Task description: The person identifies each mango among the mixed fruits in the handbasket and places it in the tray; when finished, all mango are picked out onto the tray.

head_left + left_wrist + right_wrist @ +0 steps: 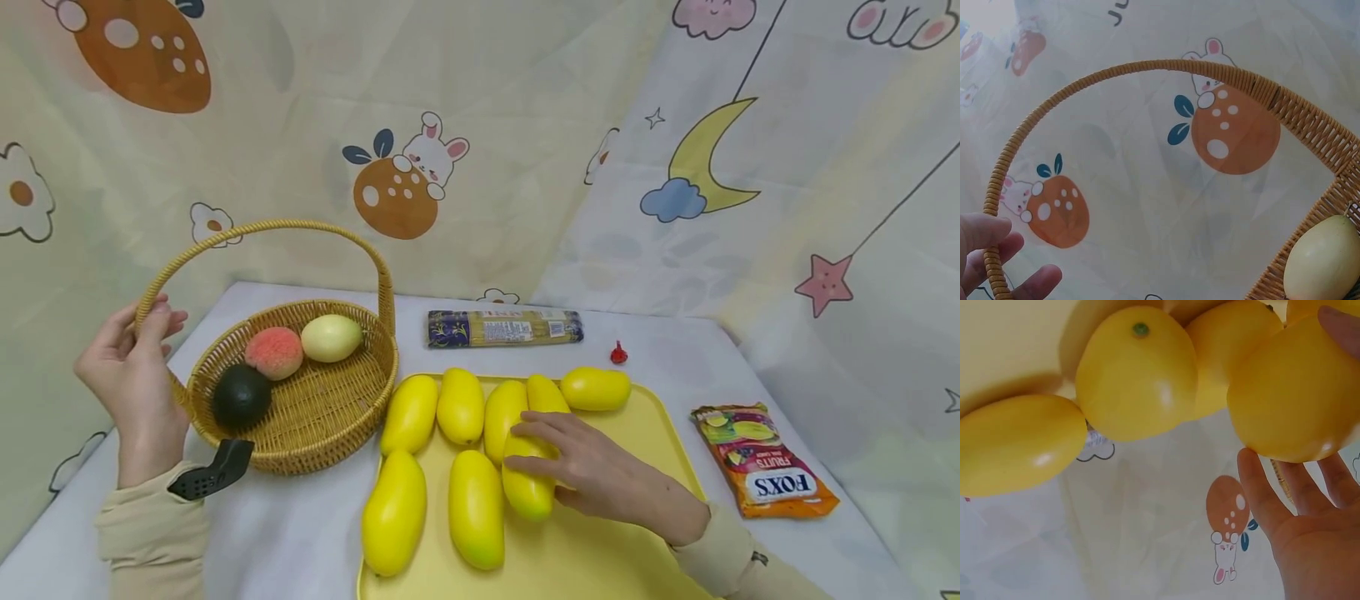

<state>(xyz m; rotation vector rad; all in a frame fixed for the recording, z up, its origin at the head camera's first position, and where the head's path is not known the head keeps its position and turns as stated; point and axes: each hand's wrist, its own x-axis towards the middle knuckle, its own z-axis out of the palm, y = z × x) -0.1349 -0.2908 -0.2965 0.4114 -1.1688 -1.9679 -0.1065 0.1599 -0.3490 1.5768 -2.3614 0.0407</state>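
Observation:
My left hand grips the side of the arched handle of a wicker basket, with the thumb against the fingers' side in the left wrist view. In the basket lie a dark green avocado, a pink peach and a pale yellow oval fruit. Over the tray, my right hand holds a yellow mango. The right wrist view shows fingertips along one side of that mango and the thumb on the other. Several more mangoes lie around it.
The yellow tray sits right of the basket. Behind it lies a pack of noodles, with a small red object nearby. A Fox's candy bag lies at the right. Printed cloth hangs behind the table.

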